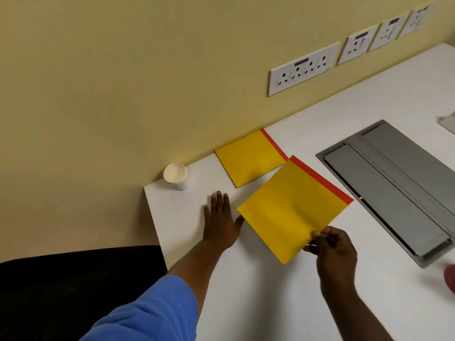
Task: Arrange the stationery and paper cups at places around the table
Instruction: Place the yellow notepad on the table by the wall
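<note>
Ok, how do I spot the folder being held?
Find the white table under the wall sockets. Left of its grey hatch are two red-edged yellow folders. Not the far folder: the nearer folder, pinched by the right hand.

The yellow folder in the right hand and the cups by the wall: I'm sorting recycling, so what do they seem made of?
The yellow folder, pinched by the right hand, looks like thin matte card: it bows, without gloss. Its red edge strip may be tape or card. The stacked cups look like white paper, thin-rimmed and dull; any coating cannot be told.
</note>
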A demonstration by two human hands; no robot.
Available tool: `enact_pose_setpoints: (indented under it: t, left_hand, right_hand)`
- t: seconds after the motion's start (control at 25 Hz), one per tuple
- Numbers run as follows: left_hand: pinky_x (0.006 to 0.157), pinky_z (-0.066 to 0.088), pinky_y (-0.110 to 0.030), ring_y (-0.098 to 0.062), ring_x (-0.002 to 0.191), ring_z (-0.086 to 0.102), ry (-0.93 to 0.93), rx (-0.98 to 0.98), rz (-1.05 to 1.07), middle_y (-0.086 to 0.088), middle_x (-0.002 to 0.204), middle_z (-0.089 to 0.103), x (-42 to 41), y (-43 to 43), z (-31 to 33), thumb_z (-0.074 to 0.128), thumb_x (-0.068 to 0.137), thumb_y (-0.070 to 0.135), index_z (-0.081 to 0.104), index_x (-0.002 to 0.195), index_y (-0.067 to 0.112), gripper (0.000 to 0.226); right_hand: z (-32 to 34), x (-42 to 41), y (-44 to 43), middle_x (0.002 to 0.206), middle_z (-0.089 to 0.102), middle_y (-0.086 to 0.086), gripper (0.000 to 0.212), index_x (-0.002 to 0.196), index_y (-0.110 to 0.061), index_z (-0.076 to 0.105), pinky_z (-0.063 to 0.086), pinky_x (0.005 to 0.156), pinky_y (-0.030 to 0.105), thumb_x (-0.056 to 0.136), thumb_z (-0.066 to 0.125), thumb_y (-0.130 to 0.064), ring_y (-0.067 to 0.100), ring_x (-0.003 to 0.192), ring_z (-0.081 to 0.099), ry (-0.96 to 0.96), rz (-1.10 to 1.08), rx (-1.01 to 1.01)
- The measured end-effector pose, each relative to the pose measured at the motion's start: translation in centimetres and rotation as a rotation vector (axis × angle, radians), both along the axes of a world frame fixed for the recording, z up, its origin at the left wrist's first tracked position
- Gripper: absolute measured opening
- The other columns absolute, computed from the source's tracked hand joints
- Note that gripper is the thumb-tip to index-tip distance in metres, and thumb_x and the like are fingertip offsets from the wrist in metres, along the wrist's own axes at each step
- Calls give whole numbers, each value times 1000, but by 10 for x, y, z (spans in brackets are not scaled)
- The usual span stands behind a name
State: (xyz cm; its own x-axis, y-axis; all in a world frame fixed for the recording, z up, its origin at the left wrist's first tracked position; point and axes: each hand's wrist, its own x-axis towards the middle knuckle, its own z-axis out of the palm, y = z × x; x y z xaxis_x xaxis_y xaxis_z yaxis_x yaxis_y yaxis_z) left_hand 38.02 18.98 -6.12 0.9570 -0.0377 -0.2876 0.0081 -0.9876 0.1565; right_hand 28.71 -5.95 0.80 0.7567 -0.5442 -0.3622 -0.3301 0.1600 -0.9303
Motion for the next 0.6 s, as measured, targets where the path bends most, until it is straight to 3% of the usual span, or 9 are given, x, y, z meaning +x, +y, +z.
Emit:
enact_pose_setpoints:
  t: [0.16,0.4,0.52,0.6]
  left_hand:
    - [125,-8,-55,-33,158,-14,-72,-17,12,-15,170,-11,-2,-3,-19,1,89,80,-18,158,13,98]
    - [126,9,-59,-32,159,-1,-175,-31,27,-14,171,6,-5,-7,-20,23,98,75,12,163,9,93]
    - [126,9,-58,-30,159,-7,-175,-6,26,-13,172,-1,-5,-6,-25,21,99,74,7,164,10,92]
    - [126,7,-57,-29,159,-11,-182,-6,29,-11,172,-5,-5,-5,-28,18,99,75,2,164,11,92]
  right_hand:
    - [-12,60,39,95,70,13,14,96,-13,62,59,63,34,97,60,1,30,79,72,-20,-10,6]
    - [-30,137,78,97,71,10,9,107,-9,63,60,65,35,98,60,-5,24,76,73,33,-19,14]
    - [-45,172,83,100,70,13,12,109,-6,63,63,72,42,97,61,-5,25,75,73,80,-64,33]
    - [-56,189,86,102,71,17,14,110,-4,64,61,69,38,96,61,-5,25,72,72,116,-96,48]
